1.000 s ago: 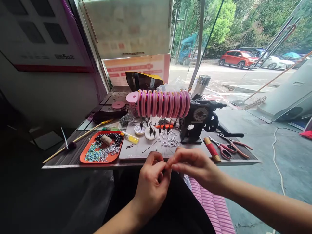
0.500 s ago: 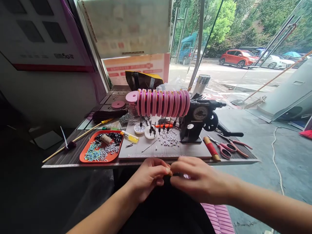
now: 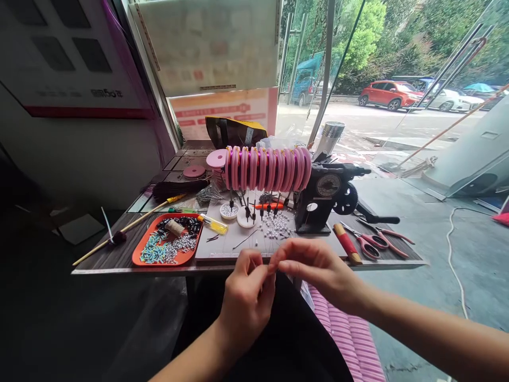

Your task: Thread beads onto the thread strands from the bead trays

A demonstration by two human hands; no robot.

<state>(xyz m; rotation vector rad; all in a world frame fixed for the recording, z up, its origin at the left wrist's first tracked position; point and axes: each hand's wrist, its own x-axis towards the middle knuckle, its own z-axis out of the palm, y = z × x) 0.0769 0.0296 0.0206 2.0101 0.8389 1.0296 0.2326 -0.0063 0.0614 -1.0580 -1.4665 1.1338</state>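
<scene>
From where I steer, the hands have come up toward the surface since the last frame: the left fingers [image 3: 258, 275], which lay flatter before, are now curled and more upright, and the right fingers [image 3: 293, 246] arch higher over to meet them. More of the pink ribbed cloth [image 3: 345, 331] shows below the right wrist. I read both sets as closed to a pinch, tips together, but whatever sits between them is too small for me to tell.

The pink-ringed roller [image 3: 268, 168] is beyond the fingers, well apart from them. Its long axis runs left to right, with the pink disc [image 3: 217, 158] at its left end and the black hand-cranked machine [image 3: 316, 209] at its right.

The surface [image 3: 133, 218] stretches out past the fingers. Just beyond them, loose pearl beads [image 3: 278, 227] lie on a pale board [image 3: 212, 249]; to their left is an orange tray [image 3: 136, 253] of beads, and to their right are a red-wrapped stick [image 3: 347, 244] and pink-handled scissors [image 3: 369, 246]. Far ahead stands a yellow-and-black bag [image 3: 234, 131]; past the glass on the right, a red car [image 3: 389, 94] is parked before green trees [image 3: 358, 37]
</scene>
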